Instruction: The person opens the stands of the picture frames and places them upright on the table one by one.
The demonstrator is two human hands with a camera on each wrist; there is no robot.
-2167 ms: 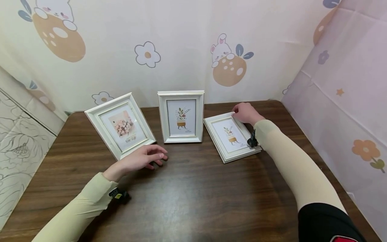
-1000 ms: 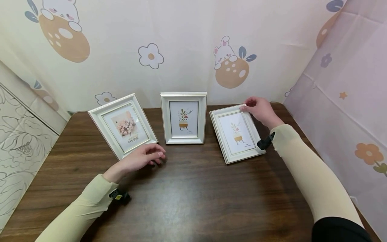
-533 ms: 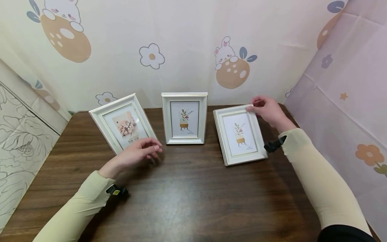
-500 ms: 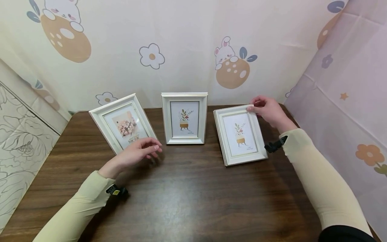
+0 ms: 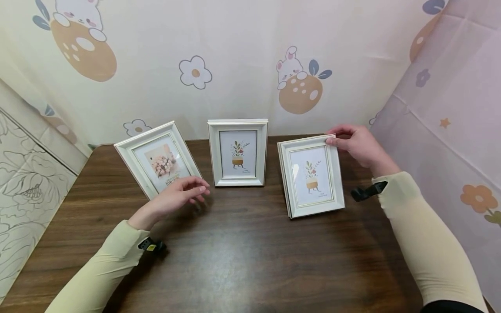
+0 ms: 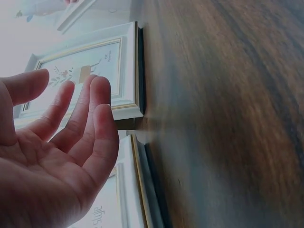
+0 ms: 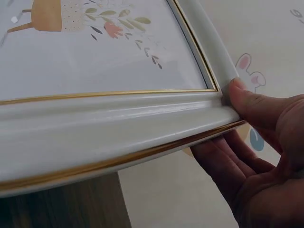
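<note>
At the right, my right hand (image 5: pixel 362 145) pinches the upper right corner of a white picture frame (image 5: pixel 311 176) with a potted-plant print. In the right wrist view the thumb (image 7: pixel 244 97) lies on the front of its border and the other fingers are behind. That frame leans back, its lower edge at the tabletop. My left hand (image 5: pixel 172 200) hovers with loosely bent fingers and holds nothing. It covers the lower corner of the left picture frame (image 5: pixel 162 161), which shows pink flowers; whether they touch cannot be told.
Between those two, a third white picture frame (image 5: pixel 237 152) with a plant print stands upright. They are all on a dark wooden table (image 5: pixel 235 261), toward its back edge. A patterned curtain (image 5: pixel 235 56) hangs behind and along the right side.
My right hand has lifted the right picture frame's upper edge from lying nearly flat to a steeper lean, moving rightward with its corner. My left hand has shifted slightly up and left.
</note>
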